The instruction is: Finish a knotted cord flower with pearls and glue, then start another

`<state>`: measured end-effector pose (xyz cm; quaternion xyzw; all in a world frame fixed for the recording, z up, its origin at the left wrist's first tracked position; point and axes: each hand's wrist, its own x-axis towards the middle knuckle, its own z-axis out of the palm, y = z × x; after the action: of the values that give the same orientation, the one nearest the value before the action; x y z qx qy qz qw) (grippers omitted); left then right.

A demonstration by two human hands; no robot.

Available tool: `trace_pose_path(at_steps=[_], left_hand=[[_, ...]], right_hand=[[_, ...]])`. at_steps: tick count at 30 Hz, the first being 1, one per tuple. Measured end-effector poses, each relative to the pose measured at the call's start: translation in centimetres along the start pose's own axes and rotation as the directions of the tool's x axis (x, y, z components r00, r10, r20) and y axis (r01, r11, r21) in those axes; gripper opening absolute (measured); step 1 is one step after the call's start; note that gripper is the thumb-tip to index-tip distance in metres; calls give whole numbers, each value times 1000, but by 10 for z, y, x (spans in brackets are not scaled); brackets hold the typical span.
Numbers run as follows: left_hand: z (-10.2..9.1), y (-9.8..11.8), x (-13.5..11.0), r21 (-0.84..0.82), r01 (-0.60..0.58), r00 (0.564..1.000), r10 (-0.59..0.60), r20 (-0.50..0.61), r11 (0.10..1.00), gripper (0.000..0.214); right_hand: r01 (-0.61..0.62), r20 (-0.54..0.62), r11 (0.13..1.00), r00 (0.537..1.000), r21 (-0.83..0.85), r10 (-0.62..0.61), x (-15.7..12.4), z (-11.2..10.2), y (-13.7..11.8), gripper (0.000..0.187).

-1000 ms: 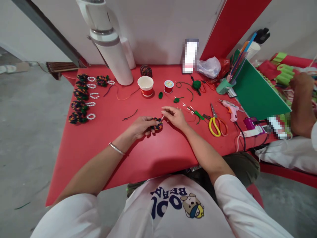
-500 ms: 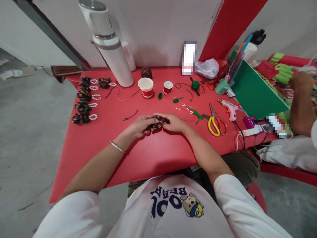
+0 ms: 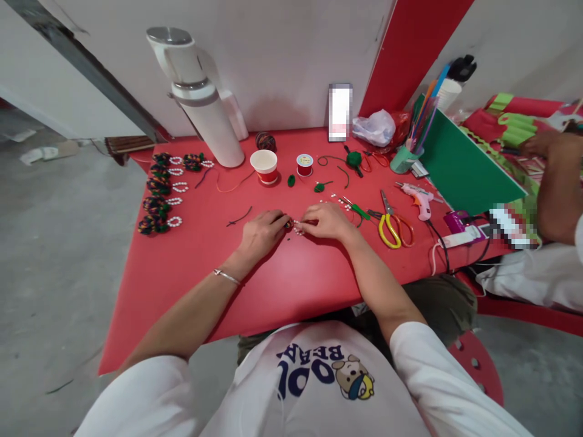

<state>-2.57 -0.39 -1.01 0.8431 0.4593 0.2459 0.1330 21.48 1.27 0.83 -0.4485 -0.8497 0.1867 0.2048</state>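
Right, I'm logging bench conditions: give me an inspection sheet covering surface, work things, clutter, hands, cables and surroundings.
Surface: red table with a small dark speck.
Work things: yarn piece, mostly hidden; white bead loop.
Clutter: loose beads, scissors, glue gun, paper cup.
Hands: left hand holding the yarn piece; right hand pinching the white bead loop.
Cables: black cord from the glue gun.
Surroundings: co-worker's hand beyond the green board.

Light — even | soft glare — red tabletop (image 3: pixel 296 273) | edges stretched | phone screen (image 3: pixel 339 112) pixelated
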Motion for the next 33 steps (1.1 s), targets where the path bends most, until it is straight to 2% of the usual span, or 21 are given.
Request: trace_pose_path(at_steps=[2, 4, 6, 8, 10, 14, 18, 21, 24, 26, 28, 29, 31, 33], left_hand=[[0, 1, -10, 45, -48, 999, 48, 12, 998, 34], [0, 4, -23, 83, -88, 996, 87, 15, 993, 41], [0, 8, -37, 102, -111, 994, 111, 1, 989, 52], [-1, 10, -48, 104, -115, 991, 121, -50, 988, 56], [-2, 11, -53, 96, -103, 984, 115, -133, 990, 52], [-5, 9, -49, 47, -42, 959, 54, -278, 998, 36], [-4, 5, -43, -35, 0, 945, -11, -328, 999, 30], [-4, 4, -41, -114, 37, 936, -74, -345, 993, 27], [-7, 8, -38, -230, 94, 923, -172, -345, 969, 24], [-12, 14, -34, -325, 141, 917, -247, -313, 935, 23], [-16, 22, -30, -418, 189, 914, -315, -257, 888, 23], [-19, 26, -29, -463, 207, 910, -343, -232, 862, 23], [-22, 35, -26, -548, 220, 906, -378, -192, 807, 24], [-25, 43, -23, -627, 220, 909, -389, -146, 747, 34]], right_hand=[[-90, -132, 995, 987, 31, 93, 0, -4, 6, 29], [-227, -307, 973, 923, 50, 231, 3, -9, 15, 30], [-349, -401, 937, 854, 27, 330, 10, -14, 27, 34], [-416, -389, 908, 844, -38, 370, 18, -20, 40, 40], [-441, -324, 890, 864, -113, 386, 28, -25, 51, 43], [-476, -205, 858, 875, -195, 439, 43, -32, 69, 29], [-509, -119, 839, 861, -193, 495, 52, -39, 76, 16], [-507, -99, 840, 862, -192, 497, 51, -46, 72, 19], [-508, -184, 848, 857, -152, 481, 45, -55, 61, 25], [-463, -275, 883, 861, -77, 427, 38, -62, 51, 26], [-366, -299, 931, 888, 0, 349, 31, -70, 35, 25], [-312, -258, 950, 916, 28, 309, 28, -73, 26, 23], [-202, -90, 976, 974, 87, 210, 22, -76, 4, 18], [-96, 69, 984, 994, 147, 87, 18, -73, -21, 14]])
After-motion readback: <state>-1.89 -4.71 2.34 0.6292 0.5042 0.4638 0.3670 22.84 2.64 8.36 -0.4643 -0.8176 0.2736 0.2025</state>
